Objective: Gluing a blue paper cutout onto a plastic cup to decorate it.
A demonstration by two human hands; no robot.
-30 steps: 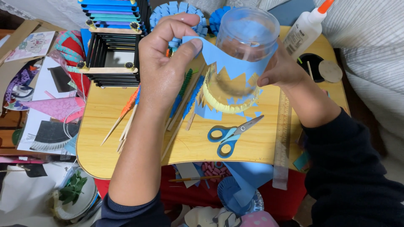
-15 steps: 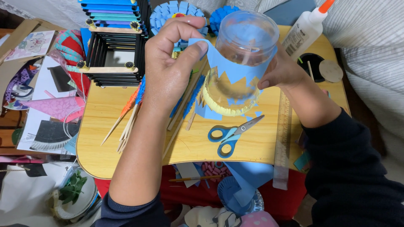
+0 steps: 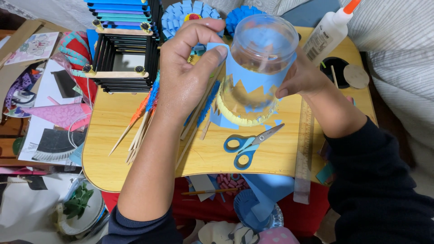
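a: where is the jar?

b: clear plastic jar [image 3: 257,68] is lifted above the wooden lap table [image 3: 135,149], between both hands. my left hand [image 3: 187,77] is curled, thumb and forefinger pinching the free end of the blue paper strip [image 3: 253,79] against the wall. my right hand [image 3: 303,77] cups the far side, fingers closed on strip and jar.

a: handling?

b: jar looks light, smooth, likely slippery; paper thin, zigzag edge tears easily. best hold is on the papered band. scissors [image 3: 246,145] lie below.
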